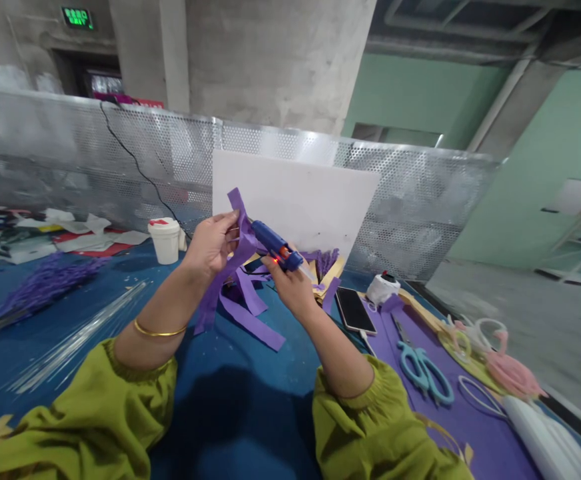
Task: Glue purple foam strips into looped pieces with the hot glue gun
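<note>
While we hold our arms up over the blue table (250,400), our left hand (212,241) pinches a purple paper strip (240,248) between thumb and fingers, the strip rising above the hand and trailing down past the wrist toward the tabletop. Our right hand (290,285) is closed around a blue glue gun (273,245), whose body points up and to the left so that its tip meets the strip just beside the left fingers; a small red light glows on the gun near our grip. More purple strips (250,312) lie loose on the table below both hands. Behind them a white board (300,200) leans against the perforated metal screen (420,200). A white cup (165,240) stands to the left, near a dark cable running up the screen. To the right lie a phone (354,310), a roll of white tape (383,288) and teal scissors (424,372) on a purple sheet (475,427). A bundle of thin clear rods (75,340) lies at the left beside a purple tuft (45,280).
</note>
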